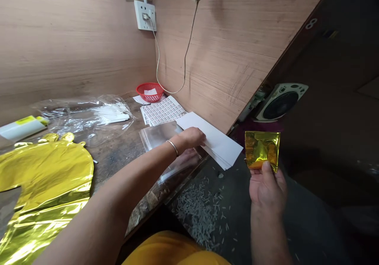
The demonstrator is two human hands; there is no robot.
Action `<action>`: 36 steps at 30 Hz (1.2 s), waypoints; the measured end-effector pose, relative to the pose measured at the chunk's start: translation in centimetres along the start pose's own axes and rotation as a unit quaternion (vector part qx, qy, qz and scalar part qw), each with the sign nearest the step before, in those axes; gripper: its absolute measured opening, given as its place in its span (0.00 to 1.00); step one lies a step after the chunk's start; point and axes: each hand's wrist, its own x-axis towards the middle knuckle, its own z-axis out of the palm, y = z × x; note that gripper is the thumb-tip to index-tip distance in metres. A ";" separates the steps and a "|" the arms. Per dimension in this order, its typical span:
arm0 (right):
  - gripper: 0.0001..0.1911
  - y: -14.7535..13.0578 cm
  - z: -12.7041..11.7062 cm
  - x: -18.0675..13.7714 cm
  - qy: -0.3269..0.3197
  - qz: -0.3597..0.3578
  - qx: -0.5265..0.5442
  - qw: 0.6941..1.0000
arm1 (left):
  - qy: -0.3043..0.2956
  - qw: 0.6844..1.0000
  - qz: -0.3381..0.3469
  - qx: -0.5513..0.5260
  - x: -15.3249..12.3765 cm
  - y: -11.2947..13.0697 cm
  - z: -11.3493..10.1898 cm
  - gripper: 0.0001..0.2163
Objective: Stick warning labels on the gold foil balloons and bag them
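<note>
My right hand [268, 188] holds up a small folded square of shiny gold foil [262, 148], thumb in front and fingers behind, out past the table edge. My left hand [192, 137], with a bangle at the wrist, is closed at the edge of a stack of white paper sheets [217, 140]; its fingertips are partly hidden. Beneath that hand lie clear plastic sleeves [158, 134]. On the left, a flat gold foil balloon [50, 166] with a scalloped top spreads over the table.
A red basket [150, 98] and printed label sheets [162, 111] sit in the corner. A clear bag with white strips [111, 113] and a white-and-yellow roll [23, 127] lie at the back left. A cable [185, 59] hangs from the wall. White scraps [198, 209] litter the floor.
</note>
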 end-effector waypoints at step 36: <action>0.15 2.6 12.0 -9.2 -0.418 0.358 0.022 0.835 | 0.538 0.815 -0.153 -0.149 -26.5 6.0 1.1 0.16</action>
